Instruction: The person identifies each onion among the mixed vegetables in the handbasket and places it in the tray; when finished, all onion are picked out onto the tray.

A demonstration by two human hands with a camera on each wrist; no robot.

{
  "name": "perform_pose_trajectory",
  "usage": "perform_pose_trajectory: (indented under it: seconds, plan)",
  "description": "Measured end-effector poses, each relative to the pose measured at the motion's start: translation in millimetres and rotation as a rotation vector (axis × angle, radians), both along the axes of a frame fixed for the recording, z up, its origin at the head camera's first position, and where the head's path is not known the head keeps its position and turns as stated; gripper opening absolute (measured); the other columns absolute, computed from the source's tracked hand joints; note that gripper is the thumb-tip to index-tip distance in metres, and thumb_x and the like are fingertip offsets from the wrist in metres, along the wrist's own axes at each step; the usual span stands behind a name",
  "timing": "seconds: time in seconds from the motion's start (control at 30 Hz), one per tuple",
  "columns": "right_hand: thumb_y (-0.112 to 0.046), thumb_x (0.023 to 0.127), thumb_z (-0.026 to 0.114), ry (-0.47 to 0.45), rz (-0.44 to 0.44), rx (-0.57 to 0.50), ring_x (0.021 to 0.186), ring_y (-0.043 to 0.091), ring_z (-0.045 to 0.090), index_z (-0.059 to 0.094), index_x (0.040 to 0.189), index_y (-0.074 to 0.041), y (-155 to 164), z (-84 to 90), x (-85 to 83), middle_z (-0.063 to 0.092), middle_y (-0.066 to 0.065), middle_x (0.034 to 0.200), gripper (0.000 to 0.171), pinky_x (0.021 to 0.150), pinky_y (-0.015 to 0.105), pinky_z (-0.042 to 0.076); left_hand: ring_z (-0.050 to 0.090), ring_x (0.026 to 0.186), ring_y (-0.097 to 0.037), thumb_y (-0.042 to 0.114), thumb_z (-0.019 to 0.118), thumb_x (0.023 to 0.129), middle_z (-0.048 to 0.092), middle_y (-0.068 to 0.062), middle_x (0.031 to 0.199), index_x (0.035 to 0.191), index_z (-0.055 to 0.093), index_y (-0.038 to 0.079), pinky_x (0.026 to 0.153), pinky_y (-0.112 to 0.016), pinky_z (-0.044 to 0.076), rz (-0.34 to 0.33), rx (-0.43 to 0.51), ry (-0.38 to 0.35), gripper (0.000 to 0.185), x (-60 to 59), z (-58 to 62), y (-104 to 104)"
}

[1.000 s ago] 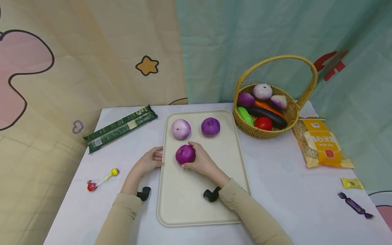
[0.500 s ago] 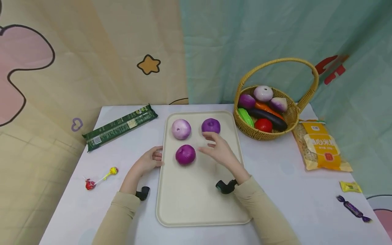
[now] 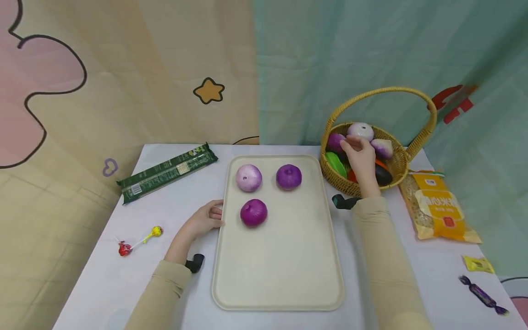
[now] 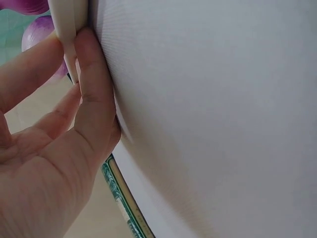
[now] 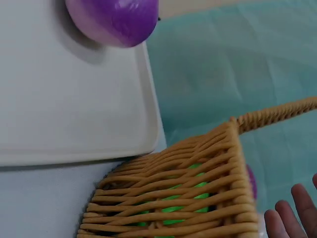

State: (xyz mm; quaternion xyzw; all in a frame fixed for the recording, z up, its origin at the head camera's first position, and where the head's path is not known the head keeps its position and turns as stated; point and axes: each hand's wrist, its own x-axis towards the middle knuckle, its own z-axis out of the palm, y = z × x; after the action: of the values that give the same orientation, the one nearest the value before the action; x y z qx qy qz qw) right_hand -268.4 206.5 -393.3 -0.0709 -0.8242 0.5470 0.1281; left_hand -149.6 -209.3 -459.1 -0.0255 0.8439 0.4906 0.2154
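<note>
The right hand (image 3: 360, 151) let go of the purple onion (image 3: 253, 212) and now reaches, fingers loose, into the basket (image 3: 406, 158); the left hand (image 3: 205, 219) pinches the tray (image 3: 284, 275) edge.

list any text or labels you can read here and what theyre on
Nothing reads clearly.
yellow packet: large characters on its label, too blurred to read.
green packet: white label and small print, too small to read.
backdrop: red shapes, partly hidden behind the basket handle, not legible.
</note>
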Motion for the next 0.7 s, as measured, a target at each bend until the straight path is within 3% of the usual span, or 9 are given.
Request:
perform_pose_trajectory:
  seconds: [0.2,0.43,0.7]
  plan:
    - [-0.036,0.092,0.065,-0.089,-0.106,-0.040,0.132,0.030,0.046,0.043,0.143,0.001,2,-14.9,-27.1,0.048,0.019,0.145,0.067,0.114,0.038,0.035,0.056,0.099,-0.024,-0.003,0.064,0.087,0.056,-0.018,0.113,0.149,0.037,0.000,0.080,-0.029,0.049,0.022,-0.012,-0.010,0.067,0.6,0.4,0]
    - [-0.042,0.090,0.067,-0.160,-0.110,0.028,0.141,0.035,0.031,0.031,0.148,0.001,-7,-32.7,-43.7,0.035,0.025,0.151,0.081,0.120,0.041,0.024,0.057,0.097,-0.023,-0.005,0.065,0.086,0.057,-0.018,0.111,0.147,0.039,0.000,0.079,-0.030,0.050,0.043,-0.017,0.002,0.067,2.3,-1.2,1]
    - [-0.033,0.087,0.072,-0.114,-0.167,0.037,0.137,0.038,0.036,0.033,0.139,0.004,-9,-42.2,-50.0,0.040,0.027,0.144,0.075,0.118,0.042,0.027,0.056,0.096,-0.022,-0.006,0.065,0.085,0.056,-0.018,0.111,0.147,0.039,-0.002,0.078,-0.027,0.050,0.046,0.000,0.005,0.067,1.8,-2.6,3]
